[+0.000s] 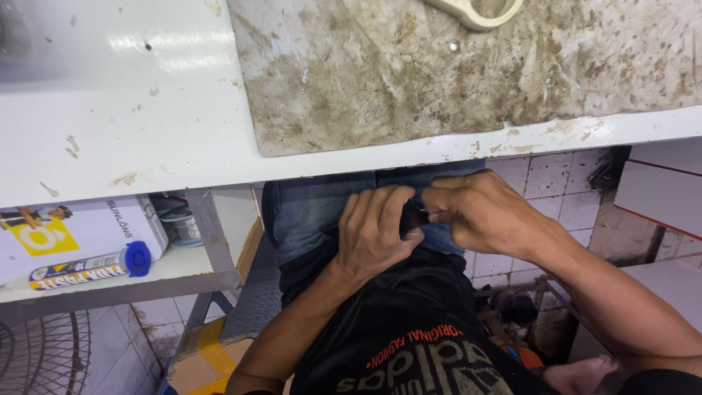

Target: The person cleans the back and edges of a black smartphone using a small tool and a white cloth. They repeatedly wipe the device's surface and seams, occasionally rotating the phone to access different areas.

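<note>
Both my hands meet in my lap, just below the front edge of the white worktable [146, 146]. My left hand [376, 234] curls around a small dark object [412, 217], fingers wrapped over its left side. My right hand [482, 212] pinches the same object from the right with thumb and fingertips. Most of the object is hidden by my fingers, so its kind is unclear. Beneath the hands are my blue jeans [311, 212] and black shirt [409, 329].
A stained, dirty mat [453, 73] covers the tabletop, with a cream plastic ring-shaped handle [475, 13] at its far edge. At left a shelf [117, 281] holds a white box and a tube with a blue cap [91, 269]. White tiled floor and a fan grille [44, 355] lie below.
</note>
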